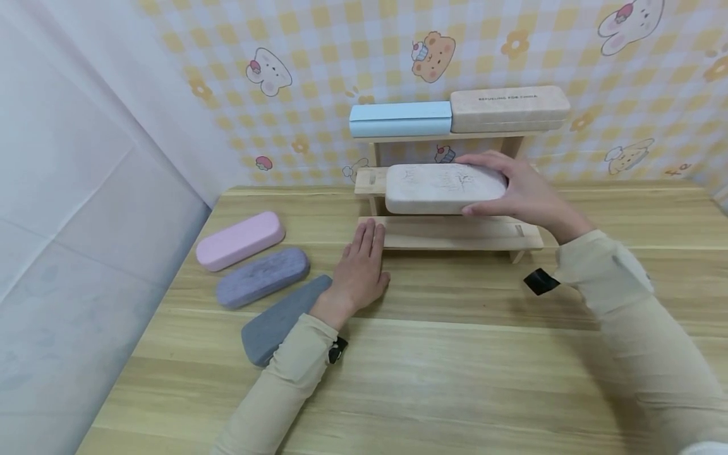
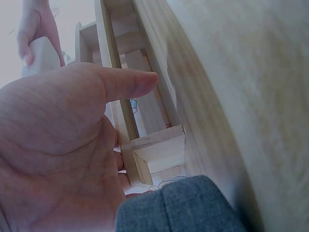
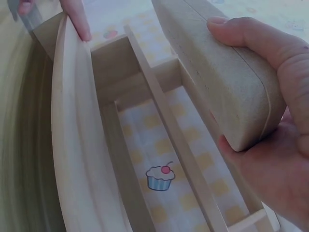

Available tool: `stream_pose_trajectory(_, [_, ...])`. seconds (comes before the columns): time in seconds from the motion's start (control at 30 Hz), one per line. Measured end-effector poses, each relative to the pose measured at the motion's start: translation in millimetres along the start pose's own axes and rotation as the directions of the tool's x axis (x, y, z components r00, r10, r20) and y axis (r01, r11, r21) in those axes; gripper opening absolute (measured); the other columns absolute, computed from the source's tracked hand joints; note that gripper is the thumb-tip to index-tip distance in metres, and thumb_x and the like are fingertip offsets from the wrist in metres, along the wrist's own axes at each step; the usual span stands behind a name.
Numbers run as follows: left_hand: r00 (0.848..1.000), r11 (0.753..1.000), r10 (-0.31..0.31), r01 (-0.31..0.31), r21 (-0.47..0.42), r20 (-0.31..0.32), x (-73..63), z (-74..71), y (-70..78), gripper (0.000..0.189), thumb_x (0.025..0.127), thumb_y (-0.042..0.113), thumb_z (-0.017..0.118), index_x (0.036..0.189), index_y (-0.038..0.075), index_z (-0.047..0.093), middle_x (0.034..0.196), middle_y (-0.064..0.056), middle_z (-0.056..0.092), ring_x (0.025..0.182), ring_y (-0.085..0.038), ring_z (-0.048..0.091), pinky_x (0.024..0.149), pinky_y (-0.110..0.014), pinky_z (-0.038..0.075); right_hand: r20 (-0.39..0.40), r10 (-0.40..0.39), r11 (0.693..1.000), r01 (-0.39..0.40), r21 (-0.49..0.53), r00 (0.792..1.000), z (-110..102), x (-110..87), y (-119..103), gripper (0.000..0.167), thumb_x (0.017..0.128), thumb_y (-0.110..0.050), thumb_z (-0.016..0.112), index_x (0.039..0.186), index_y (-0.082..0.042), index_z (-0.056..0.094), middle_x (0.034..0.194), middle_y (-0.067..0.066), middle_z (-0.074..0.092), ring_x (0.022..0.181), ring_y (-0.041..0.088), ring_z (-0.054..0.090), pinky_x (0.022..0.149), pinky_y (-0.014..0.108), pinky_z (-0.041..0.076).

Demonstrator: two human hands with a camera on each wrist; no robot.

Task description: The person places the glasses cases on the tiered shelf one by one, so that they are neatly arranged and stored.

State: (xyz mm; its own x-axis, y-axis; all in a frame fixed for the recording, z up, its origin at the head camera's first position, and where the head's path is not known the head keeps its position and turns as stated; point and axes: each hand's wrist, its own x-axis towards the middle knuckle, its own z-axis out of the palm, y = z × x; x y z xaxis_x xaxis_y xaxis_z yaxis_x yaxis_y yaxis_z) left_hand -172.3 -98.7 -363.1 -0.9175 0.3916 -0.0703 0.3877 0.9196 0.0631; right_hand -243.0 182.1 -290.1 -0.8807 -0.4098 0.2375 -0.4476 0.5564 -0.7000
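Note:
A cream glasses case (image 1: 435,188) with faint dark line drawings on it is held by my right hand (image 1: 529,193), thumb on its near side and fingers at the far side. It hovers at the middle tier of a small wooden stepped stand (image 1: 449,234); whether it touches that tier I cannot tell. With fingers extended, my left hand (image 1: 359,268) touches the left end of the lowest tier. Beneath that wrist lies a dark grey-blue glasses case (image 1: 273,328), partly hidden by the forearm. In the right wrist view, the held case (image 3: 227,82) is tilted above the slats.
On the top tier sit a light blue case (image 1: 400,119) and a beige case (image 1: 509,109), end to end. A pink case (image 1: 241,241) and a purple case (image 1: 263,277) lie at the left of the wooden table (image 1: 443,392). A patterned cloth (image 1: 318,69) hangs behind.

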Motion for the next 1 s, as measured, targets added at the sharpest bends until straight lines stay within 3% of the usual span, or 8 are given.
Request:
stream_pose_trajectory(0.37, [1.000, 1.000, -0.009, 0.009, 0.000, 0.013, 0.0, -0.6, 0.1, 0.080, 0.095, 0.032, 0.052, 0.148, 0.000, 0.001, 0.153, -0.019, -0.004, 0.140, -0.029, -0.003, 0.108, -0.045, 0.021, 0.031, -0.044, 0.999, 0.044, -0.004, 0.999, 9, 28.3, -5, 0.073, 0.068, -0.034, 0.083, 0.134, -0.028, 0.051, 0.131, -0.006, 0.048, 0.100, 0.018, 0.045, 0.079, 0.034, 0.033])
stream_pose_trajectory(0.7, [1.000, 1.000, -0.009, 0.009, -0.002, 0.003, 0.0, 0.8, 0.5, 0.080, 0.094, 0.031, 0.053, 0.148, -0.001, 0.002, 0.153, -0.019, -0.002, 0.140, -0.029, -0.002, 0.108, -0.044, 0.021, 0.040, -0.016, 0.999, 0.015, 0.034, 0.999, 19, 43.4, -7, 0.078, 0.066, -0.039, 0.084, 0.135, -0.030, 0.049, 0.138, -0.007, 0.043, 0.114, 0.016, 0.041, 0.094, 0.043, 0.032])
stream_pose_trajectory(1.0, [1.000, 1.000, -0.011, 0.011, -0.009, -0.001, 0.9, 1.5, -1.1, 0.081, 0.094, 0.031, 0.053, 0.148, -0.001, 0.002, 0.153, -0.019, -0.002, 0.140, -0.029, -0.003, 0.109, -0.044, 0.020, 0.022, -0.054, 0.998, 0.053, 0.024, 0.998, 30, 59.2, -5, 0.077, 0.067, -0.039, 0.083, 0.135, -0.024, 0.051, 0.132, -0.002, 0.048, 0.109, 0.017, 0.042, 0.087, 0.041, 0.033])
